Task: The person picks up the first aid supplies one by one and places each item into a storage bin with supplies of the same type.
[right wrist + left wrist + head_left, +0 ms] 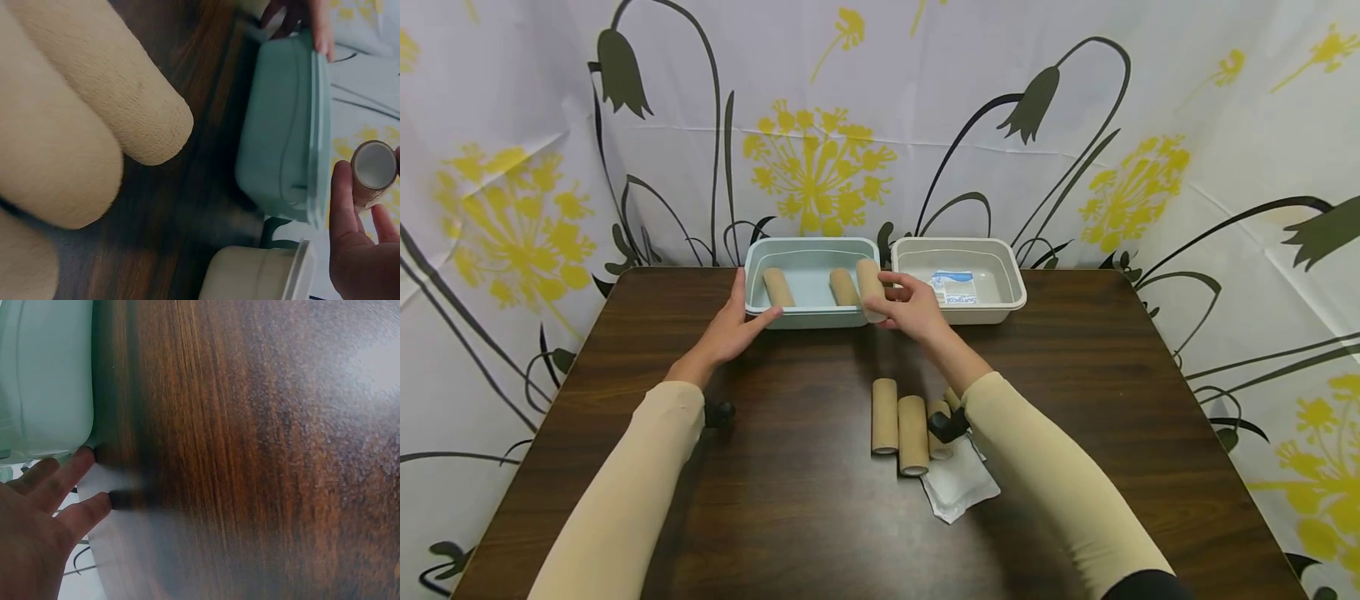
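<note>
Looks like featherweight stuff, just don't squish it

Closest up: white packets [961, 487] and loose cardboard tubes [913, 433] on the table [775, 500]. Further out, the right hand [913, 307] pinches a held tube [870, 287] between thumb and fingers, up at the blue tub [805, 318]'s front right corner; the left hand [733, 323] rests at its left end, fingers pretty straight. I'd guess that tube's stiff lengthwise, not slippery, but dentable, so pinch mid-length, gently. Two more tubes [777, 287] lie inside.
</note>
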Available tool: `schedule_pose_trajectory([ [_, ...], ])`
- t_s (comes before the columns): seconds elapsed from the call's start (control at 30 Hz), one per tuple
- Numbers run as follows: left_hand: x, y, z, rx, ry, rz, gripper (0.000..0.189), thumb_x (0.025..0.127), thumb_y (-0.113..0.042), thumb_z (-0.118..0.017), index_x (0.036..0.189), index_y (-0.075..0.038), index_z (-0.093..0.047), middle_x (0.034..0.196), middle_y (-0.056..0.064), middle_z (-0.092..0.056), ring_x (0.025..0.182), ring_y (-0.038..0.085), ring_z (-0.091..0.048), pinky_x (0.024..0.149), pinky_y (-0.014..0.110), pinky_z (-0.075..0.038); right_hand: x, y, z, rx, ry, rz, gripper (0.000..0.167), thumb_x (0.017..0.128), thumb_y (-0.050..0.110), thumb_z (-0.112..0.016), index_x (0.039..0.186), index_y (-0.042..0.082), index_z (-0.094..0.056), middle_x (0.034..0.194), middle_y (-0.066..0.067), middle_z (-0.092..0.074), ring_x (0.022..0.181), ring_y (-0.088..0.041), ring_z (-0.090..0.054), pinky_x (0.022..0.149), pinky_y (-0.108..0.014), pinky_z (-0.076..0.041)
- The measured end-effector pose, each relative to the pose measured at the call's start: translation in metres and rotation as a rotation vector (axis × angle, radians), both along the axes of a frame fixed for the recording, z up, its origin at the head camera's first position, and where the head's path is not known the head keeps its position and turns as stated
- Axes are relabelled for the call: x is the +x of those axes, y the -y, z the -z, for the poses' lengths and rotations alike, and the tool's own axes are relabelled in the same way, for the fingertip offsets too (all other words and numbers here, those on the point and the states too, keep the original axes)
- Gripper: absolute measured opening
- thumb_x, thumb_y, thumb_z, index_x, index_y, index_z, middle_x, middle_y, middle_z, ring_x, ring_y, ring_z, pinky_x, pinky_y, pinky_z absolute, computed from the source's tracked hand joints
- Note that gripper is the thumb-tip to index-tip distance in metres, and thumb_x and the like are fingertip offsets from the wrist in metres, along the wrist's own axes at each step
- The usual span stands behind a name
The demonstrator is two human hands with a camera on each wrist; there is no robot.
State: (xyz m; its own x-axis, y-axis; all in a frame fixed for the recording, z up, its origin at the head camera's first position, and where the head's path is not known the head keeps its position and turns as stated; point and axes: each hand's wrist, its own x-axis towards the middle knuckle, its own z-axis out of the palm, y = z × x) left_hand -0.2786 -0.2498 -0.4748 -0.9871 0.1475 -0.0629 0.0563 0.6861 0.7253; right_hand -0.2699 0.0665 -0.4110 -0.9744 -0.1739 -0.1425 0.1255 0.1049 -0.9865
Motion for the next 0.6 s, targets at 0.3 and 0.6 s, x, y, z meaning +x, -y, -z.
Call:
schedule_pose_trajectory([
  [0.3, 0.0, 0.0, 0.0, -0.005, -0.007, 0.001, 0.101, 0.096, -0.058, -0.05, 0.152, -0.021, 0.026, 0.162, 0.014, 0.009, 0.145, 0.043, -0.011, 0.111, 0.062, -0.016, -0.025, 0.025, 0.007, -0.096, 0.023, 0.122, 0.051, 0.086, 0.007, -0.076, 0.133, 0.004, -0.058, 0.122, -0.021, -0.061, 0.098, -0.026, -0.064, 0.083, -0.046, -0.054],
  [0.6, -0.002, 0.003, 0.002, -0.006, -0.002, -0.009, 0.102, 0.095, -0.06, -0.05, 0.153, -0.021, 0.024, 0.162, 0.016, 0.007, 0.145, 0.043, -0.012, 0.111, 0.063, -0.016, -0.025, 0.044, 0.01, -0.116, 0.018, 0.154, 0.051, 0.085, 0.006, -0.077, 0.132, -0.001, -0.058, 0.122, -0.023, -0.062, 0.095, -0.024, -0.064, 0.071, -0.033, -0.057],
])
